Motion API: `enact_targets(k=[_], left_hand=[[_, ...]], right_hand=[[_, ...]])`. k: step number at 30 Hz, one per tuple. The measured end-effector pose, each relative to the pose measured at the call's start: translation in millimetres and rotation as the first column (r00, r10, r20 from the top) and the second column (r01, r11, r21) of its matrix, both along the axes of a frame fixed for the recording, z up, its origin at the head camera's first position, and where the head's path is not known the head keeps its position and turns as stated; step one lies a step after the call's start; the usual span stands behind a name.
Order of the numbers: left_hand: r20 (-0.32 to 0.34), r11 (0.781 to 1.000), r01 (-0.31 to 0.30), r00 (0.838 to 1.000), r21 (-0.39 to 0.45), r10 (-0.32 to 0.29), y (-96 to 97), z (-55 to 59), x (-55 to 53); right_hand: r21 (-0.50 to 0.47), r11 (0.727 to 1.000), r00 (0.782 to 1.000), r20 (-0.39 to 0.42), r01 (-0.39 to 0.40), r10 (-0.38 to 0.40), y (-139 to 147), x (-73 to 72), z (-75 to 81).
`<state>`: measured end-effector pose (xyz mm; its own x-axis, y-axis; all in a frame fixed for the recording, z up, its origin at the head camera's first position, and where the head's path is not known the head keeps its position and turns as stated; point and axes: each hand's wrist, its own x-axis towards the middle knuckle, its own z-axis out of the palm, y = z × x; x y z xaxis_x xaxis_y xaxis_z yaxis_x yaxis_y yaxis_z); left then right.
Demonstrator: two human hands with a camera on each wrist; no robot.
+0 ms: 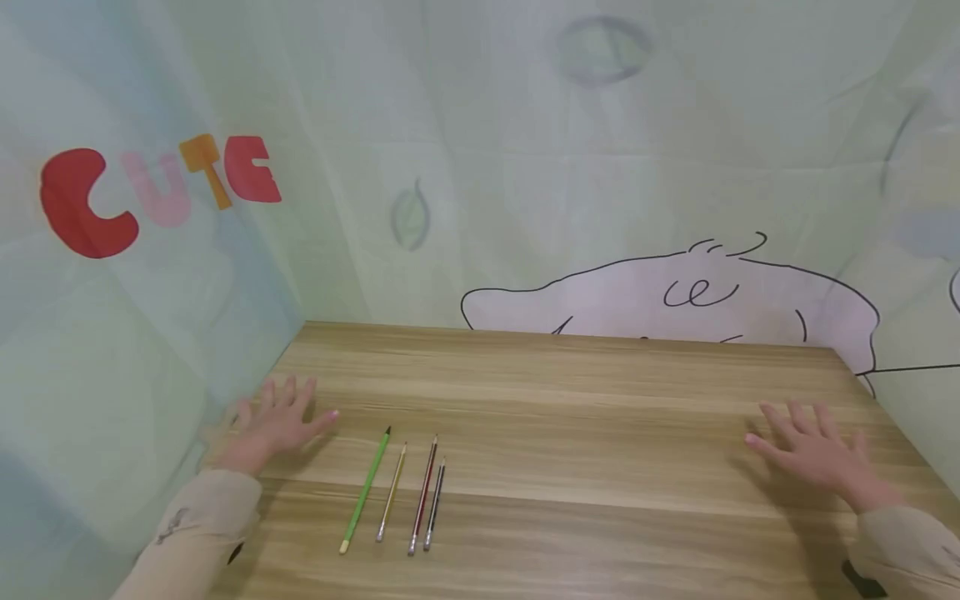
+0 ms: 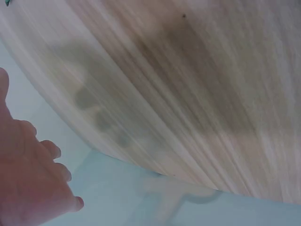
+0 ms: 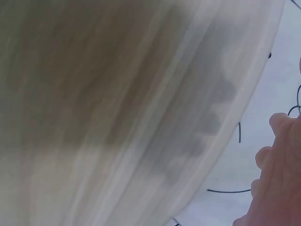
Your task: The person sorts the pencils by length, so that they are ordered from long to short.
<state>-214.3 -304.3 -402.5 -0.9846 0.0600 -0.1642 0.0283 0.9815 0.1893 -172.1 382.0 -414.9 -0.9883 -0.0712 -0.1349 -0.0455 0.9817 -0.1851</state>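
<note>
Several pencils lie side by side, slightly slanted, on the wooden table. The longest is a green pencil (image 1: 366,490) with a dark tip and a pale yellow end. To its right come a thinner yellow pencil (image 1: 392,493), a dark red pencil (image 1: 423,496) and a black pencil (image 1: 435,504), their silvery ends towards me. My left hand (image 1: 279,427), fingers spread, is over the table's left side, left of the green pencil and apart from it. Far to the right, my right hand (image 1: 813,450) is spread over the table. Both hands hold nothing and cast shadows on the wood.
The wooden table (image 1: 600,417) meets a pale fabric backdrop (image 1: 337,167) at the back and left. Printed on the fabric are CUTE letters (image 1: 90,204) and a line-drawn animal (image 1: 622,296). A small dark object (image 1: 862,579) shows beside the right sleeve.
</note>
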Motion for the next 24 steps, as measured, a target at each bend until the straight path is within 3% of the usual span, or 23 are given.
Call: enact_targets(k=[15, 24], left_hand=[[-0.017, 1.0, 0.02, 1.0, 0.012, -0.02, 5.1, -4.7, 12.9], [-0.011, 0.999, 0.038, 0.999, 0.035, -0.038, 9.3, -5.2, 16.4]], right_hand=[[0.052, 0.995, 0.996, -0.03, -0.086, 0.088, -46, -4.3, 8.4], [0.015, 0.987, 0.985, -0.068, -0.158, 0.159, -76, -4.2, 15.7]])
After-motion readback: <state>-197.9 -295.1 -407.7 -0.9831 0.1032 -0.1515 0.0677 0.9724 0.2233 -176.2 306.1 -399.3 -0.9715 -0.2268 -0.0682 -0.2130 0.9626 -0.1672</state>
